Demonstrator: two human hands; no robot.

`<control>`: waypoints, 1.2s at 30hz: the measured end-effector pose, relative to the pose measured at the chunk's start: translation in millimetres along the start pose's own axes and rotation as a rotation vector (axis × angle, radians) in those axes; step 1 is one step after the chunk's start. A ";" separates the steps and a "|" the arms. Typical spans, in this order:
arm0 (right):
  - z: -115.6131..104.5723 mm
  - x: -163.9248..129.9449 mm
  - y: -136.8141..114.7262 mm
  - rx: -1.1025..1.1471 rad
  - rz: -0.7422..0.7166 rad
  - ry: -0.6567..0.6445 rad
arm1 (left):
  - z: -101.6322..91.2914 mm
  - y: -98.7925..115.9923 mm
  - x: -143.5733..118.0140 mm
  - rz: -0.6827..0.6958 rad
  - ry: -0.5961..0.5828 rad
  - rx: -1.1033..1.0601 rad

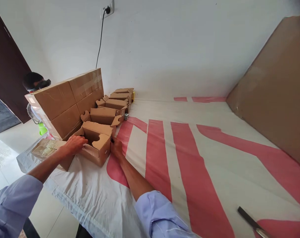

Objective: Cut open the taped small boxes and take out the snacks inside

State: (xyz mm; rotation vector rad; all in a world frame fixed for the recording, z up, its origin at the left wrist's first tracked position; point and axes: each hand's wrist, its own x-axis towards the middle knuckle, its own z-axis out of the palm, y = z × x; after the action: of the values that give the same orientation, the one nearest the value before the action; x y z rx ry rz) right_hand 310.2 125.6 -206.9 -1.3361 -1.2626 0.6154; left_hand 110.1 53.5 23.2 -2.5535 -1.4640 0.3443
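Note:
An open cardboard box (97, 153) stands at the near end of a row, its lid flap raised. My left hand (75, 144) is closed over the box's left wall, fingertips at the rim. At the right side, my right hand (116, 147) curls against the box's corner; some of its fingers are hidden behind it. A small dark spot shows by that hand, too small to name. Beside my left hand lies a taped carton (49, 148). Behind the held box, more open cardboard boxes (102, 116) run back toward the wall.
Large stacked cartons (65, 99) border the row on the left, with a person (33, 81) behind them. A cloth with red stripes (158, 148) covers the table. A blade-like tool (251, 219) lies front right. A big brown board (274, 89) leans at right.

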 end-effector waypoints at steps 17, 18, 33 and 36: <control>-5.2 -1.6 -15.6 -0.018 -0.024 0.100 | 126.0 51.3 -19.0 -0.559 0.576 -0.982; -5.2 -1.1 -14.8 -0.017 -0.033 0.103 | 129.0 50.4 -9.0 -0.580 0.581 -1.013; 3.6 8.1 5.0 0.029 -0.104 0.145 | 143.8 42.4 55.7 -0.552 0.718 -1.046; 6.8 10.6 9.3 0.035 -0.110 0.164 | 141.2 41.3 71.6 -0.568 0.703 -1.051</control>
State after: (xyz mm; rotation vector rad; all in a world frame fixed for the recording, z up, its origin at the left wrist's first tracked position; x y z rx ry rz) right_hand 310.0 139.7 -213.7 -1.2533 -1.1776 0.4399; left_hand 138.8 100.3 -130.9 -2.1425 -2.2075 -1.5785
